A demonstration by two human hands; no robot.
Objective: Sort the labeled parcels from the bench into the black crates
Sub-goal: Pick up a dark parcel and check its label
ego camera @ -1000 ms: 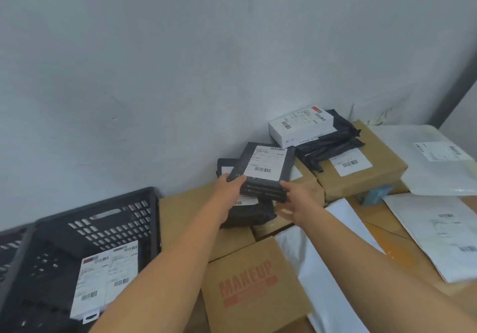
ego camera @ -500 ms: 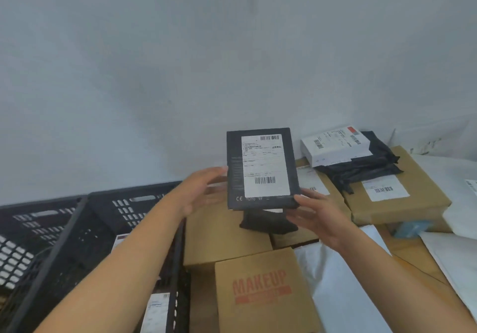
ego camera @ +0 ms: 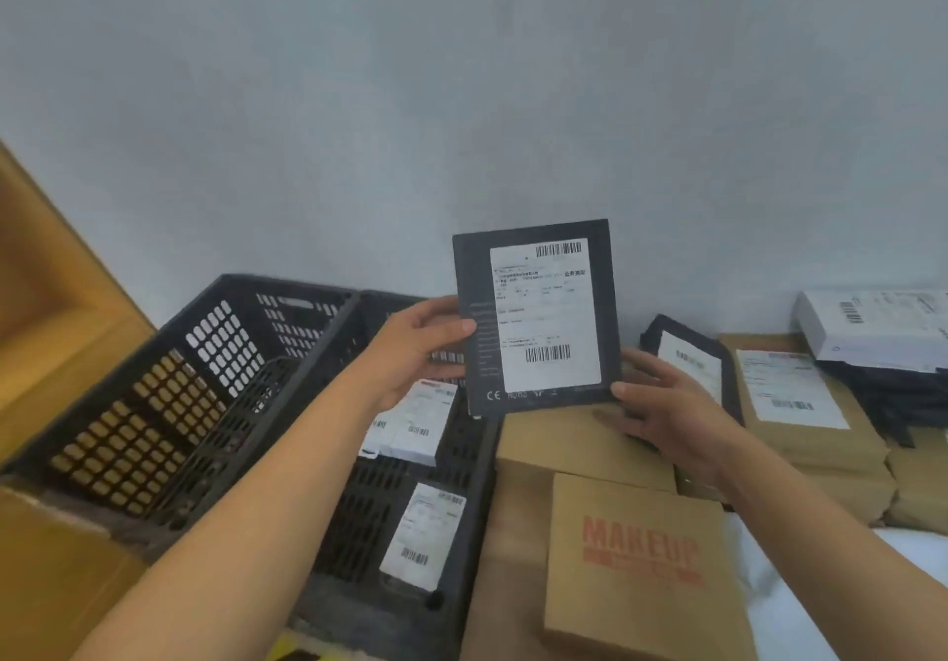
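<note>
The left hand (ego camera: 415, 347) is gripping the dark labeled parcel (ego camera: 536, 319) by its left edge, thumb on the front, fingers curled behind. The right hand (ego camera: 662, 404) is pinching its lower right corner, fingers nearly straight beneath. The parcel is standing upright above the cardboard boxes (ego camera: 579, 445), just right of the black crates (ego camera: 231, 435).

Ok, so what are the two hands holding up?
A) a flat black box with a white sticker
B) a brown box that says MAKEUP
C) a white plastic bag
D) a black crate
A: the left hand grips the left edge and the right hand grips the bottom right corner of the flat black box, which is raised with its stickered face towards the camera.
</note>
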